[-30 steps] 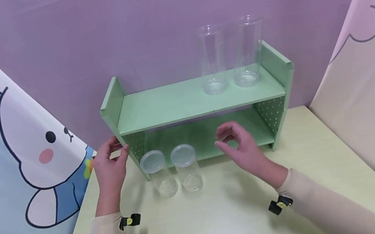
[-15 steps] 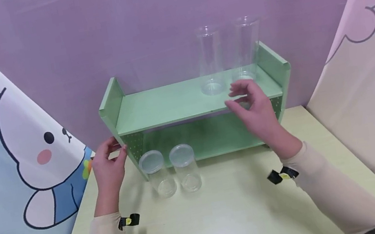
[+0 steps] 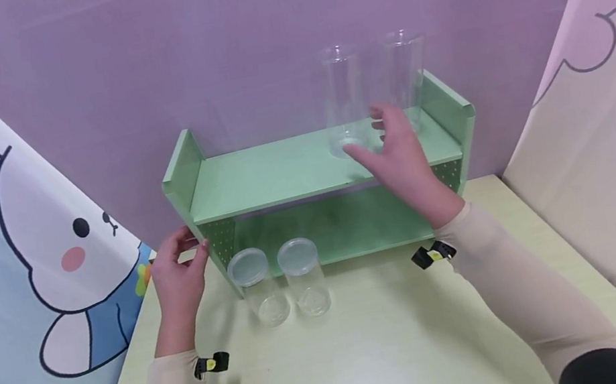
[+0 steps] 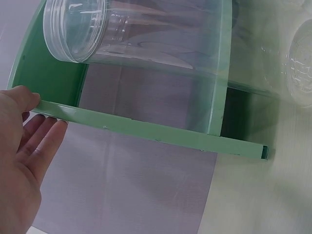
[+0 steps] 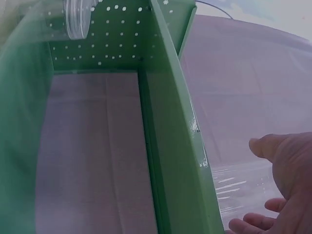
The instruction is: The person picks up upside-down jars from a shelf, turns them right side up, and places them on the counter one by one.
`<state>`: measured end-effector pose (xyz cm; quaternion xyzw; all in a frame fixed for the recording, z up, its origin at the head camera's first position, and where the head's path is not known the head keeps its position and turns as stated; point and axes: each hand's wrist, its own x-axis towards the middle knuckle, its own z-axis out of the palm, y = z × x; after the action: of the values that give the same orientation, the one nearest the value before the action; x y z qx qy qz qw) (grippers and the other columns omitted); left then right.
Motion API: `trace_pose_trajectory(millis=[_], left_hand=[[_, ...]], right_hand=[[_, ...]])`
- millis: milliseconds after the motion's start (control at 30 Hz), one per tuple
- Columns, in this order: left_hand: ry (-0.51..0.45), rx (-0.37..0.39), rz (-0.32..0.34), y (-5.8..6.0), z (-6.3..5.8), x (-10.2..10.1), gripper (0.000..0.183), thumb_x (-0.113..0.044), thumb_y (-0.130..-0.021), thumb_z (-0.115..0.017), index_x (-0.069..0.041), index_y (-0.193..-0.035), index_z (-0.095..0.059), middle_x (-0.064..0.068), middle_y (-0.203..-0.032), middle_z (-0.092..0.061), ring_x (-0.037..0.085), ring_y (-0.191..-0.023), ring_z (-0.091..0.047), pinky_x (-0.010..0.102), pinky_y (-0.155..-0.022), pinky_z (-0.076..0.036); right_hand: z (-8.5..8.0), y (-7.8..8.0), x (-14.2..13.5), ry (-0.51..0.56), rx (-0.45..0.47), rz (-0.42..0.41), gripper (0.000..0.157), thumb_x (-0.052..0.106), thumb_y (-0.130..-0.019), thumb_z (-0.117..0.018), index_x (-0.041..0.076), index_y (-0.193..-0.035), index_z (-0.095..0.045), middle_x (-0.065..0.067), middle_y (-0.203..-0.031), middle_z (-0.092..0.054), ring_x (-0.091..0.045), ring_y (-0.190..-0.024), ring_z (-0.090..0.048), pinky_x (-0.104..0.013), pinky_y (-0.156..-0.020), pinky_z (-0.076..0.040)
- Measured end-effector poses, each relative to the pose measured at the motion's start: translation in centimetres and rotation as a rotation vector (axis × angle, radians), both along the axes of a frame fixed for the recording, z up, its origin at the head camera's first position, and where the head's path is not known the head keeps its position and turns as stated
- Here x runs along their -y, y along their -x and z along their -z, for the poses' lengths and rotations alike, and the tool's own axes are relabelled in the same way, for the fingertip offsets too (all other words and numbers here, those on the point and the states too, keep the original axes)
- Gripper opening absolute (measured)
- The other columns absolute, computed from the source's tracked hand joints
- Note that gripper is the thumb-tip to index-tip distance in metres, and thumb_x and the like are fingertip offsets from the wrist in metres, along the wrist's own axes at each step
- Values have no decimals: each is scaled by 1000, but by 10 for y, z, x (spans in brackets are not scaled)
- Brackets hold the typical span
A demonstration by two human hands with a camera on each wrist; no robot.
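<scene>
A green two-tier shelf (image 3: 262, 172) stands on the table. My left hand (image 3: 179, 281) grips its left side panel; the left wrist view has the thumb on one face of the panel (image 4: 146, 131) and the fingers on the other. Two tall clear jars, the left one (image 3: 341, 88) and the right one (image 3: 406, 56), stand upright on the upper tier. Among them is my right hand (image 3: 401, 166), thumb spread from the fingers, holding nothing; it covers part of the right jar. A clear jar (image 5: 239, 187) shows beyond that hand in the right wrist view.
Two shorter clear jars with pale lids, one on the left (image 3: 264, 298) and one on the right (image 3: 308, 287), stand on the table (image 3: 349, 362) before the shelf's left half. A purple backdrop (image 3: 259, 44) hangs behind the shelf, with printed cloths at both sides.
My right hand has risen from in front of the lower tier to the tall jars on the upper tier, its thumb spreading wider. The left hand has kept its grip on the panel.
</scene>
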<state>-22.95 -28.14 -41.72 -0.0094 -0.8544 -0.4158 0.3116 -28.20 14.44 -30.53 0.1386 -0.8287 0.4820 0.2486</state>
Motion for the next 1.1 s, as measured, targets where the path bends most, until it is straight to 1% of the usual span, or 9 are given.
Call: trace_pose_trajectory(millis=[167, 200, 367, 500, 700, 800, 900, 1100], left_hand=[[-6, -5, 5, 0, 0, 0, 39, -27, -107, -76, -15, -144, -69, 5, -132, -73, 22, -120, -71, 10, -85, -56], [-6, -7, 8, 0, 0, 0, 39, -26, -107, -77, -15, -144, -69, 5, -132, -73, 22, -120, -71, 9, -85, -55], [-4, -12, 12, 1, 1, 1, 39, -24, -107, -77, -15, -144, -69, 5, -131, -73, 22, -120, -71, 9, -84, -55], [-4, -15, 10, 1, 2, 1, 38, -22, -107, -77, -15, -144, -69, 4, -131, -72, 21, -120, -71, 9, -84, -55], [-7, -24, 15, 1, 1, 0, 38, -19, -106, -78, -14, -143, -70, 5, -131, -73, 22, -120, -71, 9, -83, -56], [-4, -23, 14, 1, 1, 0, 38, -22, -107, -77, -14, -143, -69, 5, -130, -73, 23, -120, -71, 9, -83, -55], [-1, -25, 16, 1, 1, 1, 38, -24, -107, -76, -13, -143, -69, 6, -130, -72, 24, -120, -71, 8, -83, -55], [5, -22, 8, 0, 0, 0, 38, -20, -107, -77, -13, -143, -69, 5, -131, -72, 22, -120, -71, 9, -84, -55]], right_hand=[[-5, 8, 6, -30, 29, 51, 93, 38, -97, -88, 7, -168, -36, -17, -162, -48, -33, -145, -53, -53, -115, -52], [-5, 10, 7, -37, 31, 59, 94, 38, -97, -88, 7, -168, -35, -17, -163, -48, -33, -146, -53, -52, -116, -52], [-9, 15, 12, -62, 91, 82, 102, 38, -98, -87, 15, -175, -25, -14, -169, -43, -31, -153, -47, -48, -123, -46], [-11, 18, 16, -52, 141, 91, 107, 40, -97, -88, 20, -177, -19, -9, -172, -40, -27, -155, -45, -46, -125, -44], [-12, 26, 18, -8, 150, 91, 111, 39, -96, -89, 20, -177, -15, -9, -173, -40, -27, -155, -45, -43, -125, -44], [-13, 30, 20, 5, 152, 94, 112, 38, -96, -88, 21, -177, -14, -10, -173, -40, -27, -155, -45, -43, -123, -46], [-15, 33, 21, 12, 159, 106, 113, 37, -96, -89, 22, -177, -12, -12, -172, -42, -27, -155, -47, -45, -123, -46], [-18, 38, 23, 12, 173, 121, 116, 35, -95, -90, 22, -178, -10, -17, -168, -47, -31, -152, -50, -49, -122, -47]])
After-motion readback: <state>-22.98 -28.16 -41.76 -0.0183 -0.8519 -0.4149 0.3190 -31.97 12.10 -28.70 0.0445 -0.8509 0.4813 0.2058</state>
